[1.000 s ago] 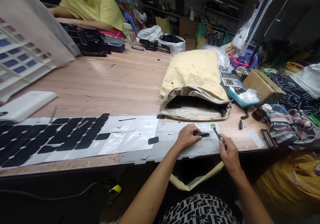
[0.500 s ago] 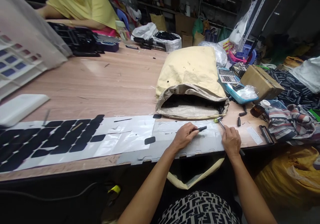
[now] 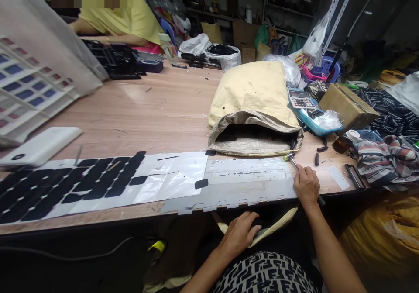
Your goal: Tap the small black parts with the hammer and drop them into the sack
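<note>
My right hand (image 3: 307,184) grips a small hammer (image 3: 293,161) with a yellow-green face, its head resting near the right end of the grey board (image 3: 242,186). Below the table edge, my left hand (image 3: 240,234) hangs over the mouth of a pale yellow bag (image 3: 276,228) at my lap. Its fingers are curved and apart, and I see nothing in them. Behind the board lies a full yellow sack (image 3: 252,90), its dark mouth towards me with black pieces inside.
Rows of black rounded pads (image 3: 94,177) cover a white sheet (image 3: 173,184) at left. At right stand a calculator (image 3: 301,99), a cardboard box (image 3: 348,107), a brown bottle (image 3: 342,143) and a striped cloth (image 3: 381,157). A person in a yellow top (image 3: 137,20) sits across the table.
My left hand has left the board and dropped below the table edge to the bag; the black stick-like piece it held is out of sight. My right hand lowered the hammer head onto the board's end.
</note>
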Demonstrator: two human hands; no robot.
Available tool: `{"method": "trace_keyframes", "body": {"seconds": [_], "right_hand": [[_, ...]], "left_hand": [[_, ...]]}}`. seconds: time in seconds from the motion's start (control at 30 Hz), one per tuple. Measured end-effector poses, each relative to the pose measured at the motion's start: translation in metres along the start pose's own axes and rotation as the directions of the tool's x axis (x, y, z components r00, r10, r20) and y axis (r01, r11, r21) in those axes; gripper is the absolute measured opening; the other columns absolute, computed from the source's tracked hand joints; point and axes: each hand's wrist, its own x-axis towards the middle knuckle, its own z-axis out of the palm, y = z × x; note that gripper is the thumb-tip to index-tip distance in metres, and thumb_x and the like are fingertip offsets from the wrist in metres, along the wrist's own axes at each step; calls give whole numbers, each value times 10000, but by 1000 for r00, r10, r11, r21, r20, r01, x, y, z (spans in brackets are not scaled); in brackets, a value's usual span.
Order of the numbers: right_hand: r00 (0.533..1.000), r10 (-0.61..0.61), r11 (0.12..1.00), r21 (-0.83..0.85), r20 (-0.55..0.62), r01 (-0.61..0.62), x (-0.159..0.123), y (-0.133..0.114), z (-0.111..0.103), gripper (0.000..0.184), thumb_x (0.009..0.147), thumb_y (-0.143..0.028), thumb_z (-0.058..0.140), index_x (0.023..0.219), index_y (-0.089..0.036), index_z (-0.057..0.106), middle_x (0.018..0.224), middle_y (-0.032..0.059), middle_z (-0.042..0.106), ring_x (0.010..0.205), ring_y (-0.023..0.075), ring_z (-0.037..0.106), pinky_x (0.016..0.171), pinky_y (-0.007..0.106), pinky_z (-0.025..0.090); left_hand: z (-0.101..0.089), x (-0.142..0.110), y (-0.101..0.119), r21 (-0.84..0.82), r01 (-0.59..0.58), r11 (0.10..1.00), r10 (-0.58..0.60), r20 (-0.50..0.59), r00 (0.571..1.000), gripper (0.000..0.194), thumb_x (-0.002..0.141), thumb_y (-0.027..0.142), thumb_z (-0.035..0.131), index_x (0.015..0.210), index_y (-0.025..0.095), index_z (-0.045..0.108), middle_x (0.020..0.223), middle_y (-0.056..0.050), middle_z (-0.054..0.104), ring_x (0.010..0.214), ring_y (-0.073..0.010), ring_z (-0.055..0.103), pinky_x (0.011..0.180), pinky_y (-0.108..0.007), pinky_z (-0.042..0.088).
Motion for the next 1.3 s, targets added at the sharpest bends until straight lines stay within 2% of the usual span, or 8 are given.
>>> {"method": "trace_keyframes", "body": {"seconds": [0.13,0.23,0.4,0.53,0.7,0.8,1.0,1.3], "right_hand": [[1000,-4,1000,-4,-13,4,0,0,-1,325,928,-196,491,1206,-192,659,885,62,591,824,206,465,720,313,330],[1000,-2,1000,3,-18,2,-1,-1,-1,326,927,-179,490,1206,-185,661,886,61,594,827,205,472,722,309,337],[1000,1,1000,7,-14,-1,-1,-1,-1,318,929,-178,500,1203,-186,660,895,60,600,836,204,482,726,305,344],[1000,9,1000,0,-1,-9,-1,-2,-1,308,930,-178,505,1195,-192,662,891,56,598,836,202,482,723,304,342],[1000,17,1000,10,10,-17,-1,-4,-3,317,917,-170,515,1200,-193,656,904,56,598,846,201,477,726,304,343],[999,22,1000,12,26,-22,-1,-5,-4,318,926,-171,502,1205,-190,653,907,59,593,853,203,473,730,305,343],[999,24,1000,15,44,-24,0,-4,-5,329,924,-172,487,1213,-186,644,917,65,590,858,211,462,733,312,338],[994,107,994,15,-2,-107,-1,-3,-5,310,909,-211,534,1187,-191,671,924,70,617,853,208,487,722,308,343]], "left_hand": [[-33,15,21,-95,-176,980,179,24,983,158,888,288,645,1009,219,720,921,-29,716,815,-173,667,741,-276,512],[-82,49,28,-84,-222,971,209,-143,967,175,925,322,601,948,203,728,878,-30,728,776,-160,660,721,-269,516],[-164,134,-1,150,270,951,-131,-598,790,327,948,271,508,1218,190,673,1081,-112,712,984,-261,668,833,-377,528],[-189,180,-25,269,525,807,-321,-546,774,372,914,233,508,1244,179,670,1247,-182,648,1121,-363,631,882,-466,508],[-190,188,-34,305,559,771,-351,-530,772,311,897,235,529,1138,183,719,1210,-178,644,1113,-360,626,895,-454,496],[-184,170,-25,307,403,862,-211,-507,836,286,901,319,575,1129,217,713,1213,-132,610,1079,-316,628,879,-404,499],[-128,121,19,186,-65,980,117,-284,952,156,915,304,599,1034,236,673,1015,-24,658,910,-197,626,760,-297,477],[-78,108,19,102,-120,987,143,-259,955,211,882,301,631,1078,233,671,972,-5,621,760,-145,586,701,-271,448]]}}
